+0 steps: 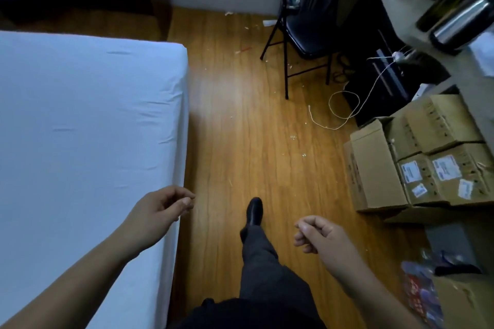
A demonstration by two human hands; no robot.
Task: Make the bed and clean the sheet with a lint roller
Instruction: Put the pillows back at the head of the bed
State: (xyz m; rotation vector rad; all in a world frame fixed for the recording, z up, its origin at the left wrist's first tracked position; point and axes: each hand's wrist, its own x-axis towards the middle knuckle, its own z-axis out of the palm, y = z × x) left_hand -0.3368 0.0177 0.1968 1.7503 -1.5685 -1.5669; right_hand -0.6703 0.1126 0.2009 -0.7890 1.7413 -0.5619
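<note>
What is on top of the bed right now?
Only a white fitted sheet, lightly creased, covers the bed. No pillow, blanket or lint roller shows on the visible part; the head end lies out of frame.

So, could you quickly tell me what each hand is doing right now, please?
Left hand: loosely curled, holding nothing.
Right hand: loosely curled, holding nothing.

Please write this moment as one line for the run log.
left hand: loosely curled, empty, over bed edge | right hand: loosely curled, empty, over floor | sheet: white, fitted, few wrinkles | lint roller: not visible
</note>
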